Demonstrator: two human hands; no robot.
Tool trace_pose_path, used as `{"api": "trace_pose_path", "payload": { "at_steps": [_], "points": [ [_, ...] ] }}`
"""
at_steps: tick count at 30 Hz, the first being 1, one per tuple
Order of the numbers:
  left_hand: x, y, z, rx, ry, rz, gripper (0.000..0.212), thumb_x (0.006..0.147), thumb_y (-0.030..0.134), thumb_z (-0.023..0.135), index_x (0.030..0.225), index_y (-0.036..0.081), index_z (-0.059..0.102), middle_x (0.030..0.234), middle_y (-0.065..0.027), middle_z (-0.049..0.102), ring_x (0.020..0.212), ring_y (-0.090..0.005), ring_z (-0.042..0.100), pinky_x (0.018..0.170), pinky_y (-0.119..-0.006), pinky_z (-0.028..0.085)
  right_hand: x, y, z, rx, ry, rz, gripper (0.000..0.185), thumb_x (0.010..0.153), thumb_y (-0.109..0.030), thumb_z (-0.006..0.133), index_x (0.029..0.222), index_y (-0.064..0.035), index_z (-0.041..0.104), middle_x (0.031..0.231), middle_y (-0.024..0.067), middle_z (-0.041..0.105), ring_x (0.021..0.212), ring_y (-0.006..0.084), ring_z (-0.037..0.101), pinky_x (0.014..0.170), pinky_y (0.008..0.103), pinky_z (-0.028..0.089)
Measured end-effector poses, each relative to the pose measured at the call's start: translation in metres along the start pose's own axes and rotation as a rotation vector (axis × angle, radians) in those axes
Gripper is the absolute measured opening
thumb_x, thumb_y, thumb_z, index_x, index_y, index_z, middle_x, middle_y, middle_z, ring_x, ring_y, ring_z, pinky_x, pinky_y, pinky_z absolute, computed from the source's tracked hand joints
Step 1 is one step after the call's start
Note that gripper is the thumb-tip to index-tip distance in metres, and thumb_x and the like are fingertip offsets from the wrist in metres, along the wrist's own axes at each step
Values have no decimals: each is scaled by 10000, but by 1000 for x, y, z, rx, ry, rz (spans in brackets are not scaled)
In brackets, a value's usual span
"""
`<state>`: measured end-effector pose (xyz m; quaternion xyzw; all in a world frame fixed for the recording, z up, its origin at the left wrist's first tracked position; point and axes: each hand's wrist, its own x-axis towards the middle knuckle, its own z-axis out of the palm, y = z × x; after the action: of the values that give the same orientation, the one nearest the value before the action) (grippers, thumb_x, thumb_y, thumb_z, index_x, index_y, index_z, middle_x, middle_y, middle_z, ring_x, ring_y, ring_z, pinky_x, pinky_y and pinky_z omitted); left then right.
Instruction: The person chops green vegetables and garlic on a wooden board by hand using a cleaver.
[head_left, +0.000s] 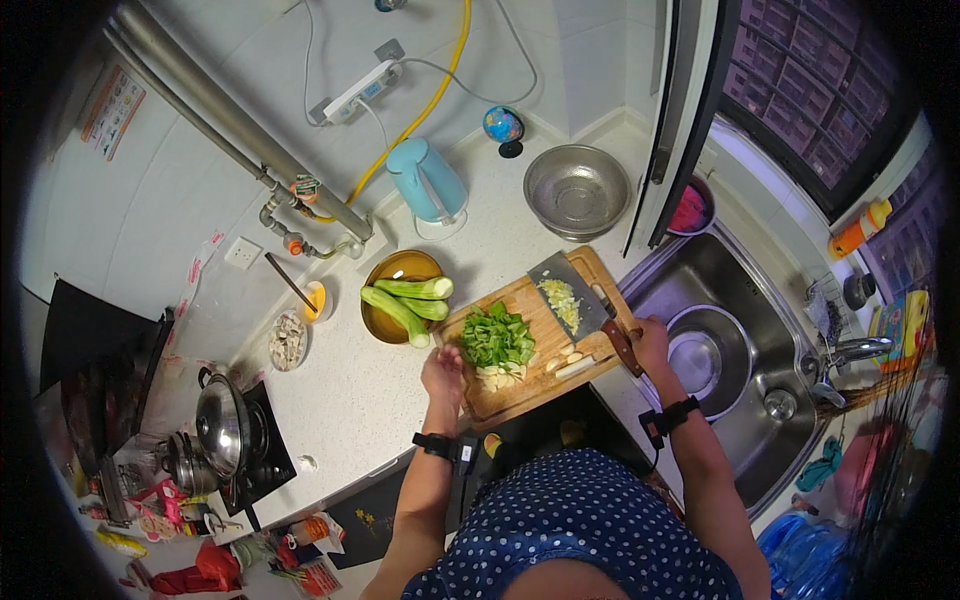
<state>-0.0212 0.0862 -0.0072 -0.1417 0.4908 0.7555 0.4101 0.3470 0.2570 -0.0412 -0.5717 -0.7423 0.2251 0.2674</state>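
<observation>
My left hand (443, 377) grips the left edge of a wooden cutting board (491, 410). At the board's right end, my right hand (651, 345) holds the edge, close beside the wooden handle of a cleaver (585, 289). The cleaver lies flat on the board, with minced garlic (561, 306) heaped on its blade. Chopped green pepper (496, 336) sits on the left half, and sliced garlic (501, 376) lies just below it. Several whole garlic cloves (564, 357) and a white stalk piece (575, 366) rest below the blade. The front of the board overhangs the counter edge.
Three peeled green gourds (409, 306) lie in an amber bowl (373, 324) touching or near the board's left corner. Behind stand a blue kettle (427, 180) and a steel colander (576, 187). A sink (780, 337) is at right, a lidded wok (223, 424) at left.
</observation>
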Motion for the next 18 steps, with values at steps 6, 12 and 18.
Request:
{"api": "trace_pose_path", "payload": {
  "at_steps": [6,12,18],
  "points": [
    [39,29,-19,-108,129,145,390,992,285,377,1222,-25,439,1173,-159,521,1000,-285,552,828,-399,509,3,-2,3,2,-35,1,163,718,-41,655,877,-39,692,838,195,590,771,400,581,714,474,477],
    [57,44,-9,-45,94,32,435,1007,295,399,1304,-22,390,1268,-175,473,1058,-314,545,833,-439,525,2,-2,5,-19,38,16,162,714,-31,642,865,-37,701,845,194,595,782,403,578,722,477,470],
    [100,52,-36,24,7,57,302,975,162,477,1171,-67,487,1108,-168,579,951,-315,620,765,-441,570,5,-11,11,-52,44,21,176,714,-11,618,871,-16,698,839,210,590,816,411,568,747,490,457]
  ]
}}
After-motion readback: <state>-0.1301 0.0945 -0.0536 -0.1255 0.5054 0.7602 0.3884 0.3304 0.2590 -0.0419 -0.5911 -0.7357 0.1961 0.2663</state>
